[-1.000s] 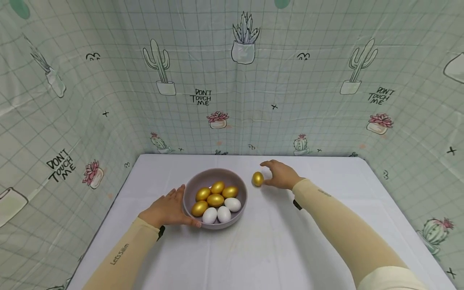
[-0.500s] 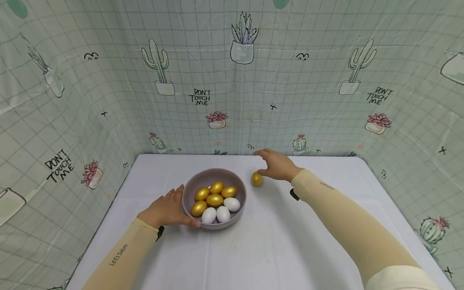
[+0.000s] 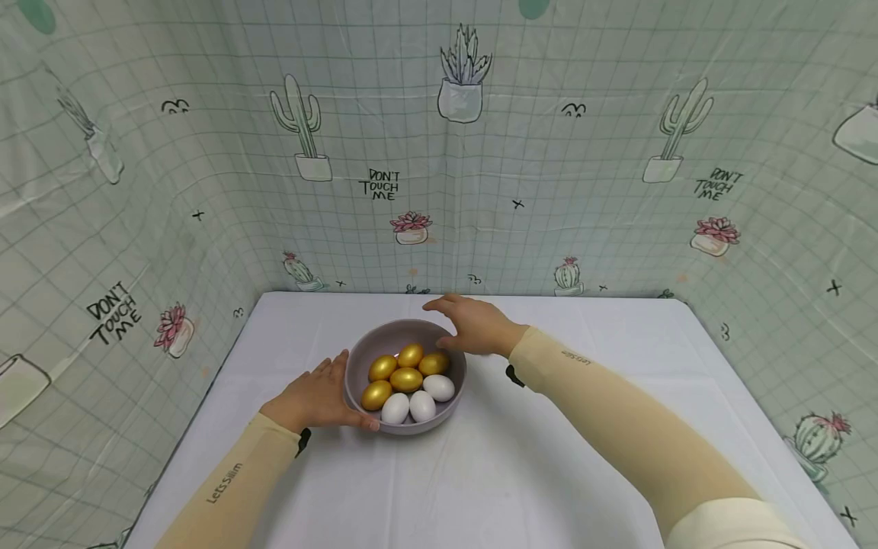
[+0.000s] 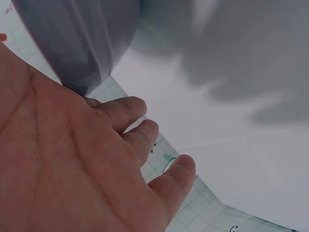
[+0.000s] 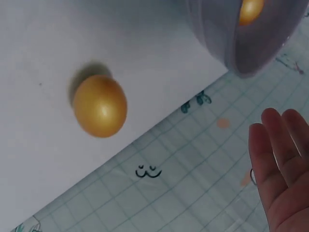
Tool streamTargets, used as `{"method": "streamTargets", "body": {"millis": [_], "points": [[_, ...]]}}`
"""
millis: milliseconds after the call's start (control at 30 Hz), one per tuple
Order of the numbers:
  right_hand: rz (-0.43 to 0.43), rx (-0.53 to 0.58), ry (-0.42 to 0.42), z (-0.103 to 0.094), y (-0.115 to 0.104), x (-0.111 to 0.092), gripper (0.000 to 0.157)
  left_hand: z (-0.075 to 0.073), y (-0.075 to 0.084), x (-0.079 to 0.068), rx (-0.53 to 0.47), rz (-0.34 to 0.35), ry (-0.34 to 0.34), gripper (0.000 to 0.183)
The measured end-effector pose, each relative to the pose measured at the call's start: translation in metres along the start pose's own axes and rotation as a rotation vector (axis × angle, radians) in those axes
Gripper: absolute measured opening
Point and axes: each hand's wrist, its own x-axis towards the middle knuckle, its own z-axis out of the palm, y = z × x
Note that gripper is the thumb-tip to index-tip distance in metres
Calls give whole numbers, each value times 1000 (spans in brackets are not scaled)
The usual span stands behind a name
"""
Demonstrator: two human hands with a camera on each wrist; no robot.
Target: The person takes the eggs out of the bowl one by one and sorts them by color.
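A mauve bowl (image 3: 387,337) holds several gold eggs (image 3: 406,380) and three white eggs (image 3: 422,406). Against its left side rests my left hand (image 3: 312,400), fingers spread along the outside and thumb at the near rim. The left wrist view shows that palm beside the bowl's outer wall (image 4: 91,43). My right hand (image 3: 483,326) hovers at the right rim with fingers extended and nothing held; its thumb overlaps the rim in the head view. A lone gold egg (image 5: 100,106) lies on the table in the right wrist view, hidden behind the right hand in the head view.
A white-covered table (image 3: 453,496) carries everything. Hanging cloth (image 3: 514,137) printed with a grid and cacti encloses its back and sides. Black bands sit under both wrists.
My right hand first lifted from the lone gold egg, then moved left to the bowl's right rim, now covering that egg in the head view. The left hand and bowl stay put.
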Motion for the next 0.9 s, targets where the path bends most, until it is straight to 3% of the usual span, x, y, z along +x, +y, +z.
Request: {"method": "streamTargets", "body": {"millis": [133,367,633,900], "points": [[-37,7,-24,12,-12,8,61,0,-1,0,-3,10,9,143],[-31,9,-68,32,-28,19,56,0,-3,0,-10,7,-6,143],[33,-32,-89,47,-35,28,52,-1,-1,0,-7,3,-12,142],[18,-47,-72,56,-36,32,39,-2,2,-3,-2,-6,-22,141]]}}
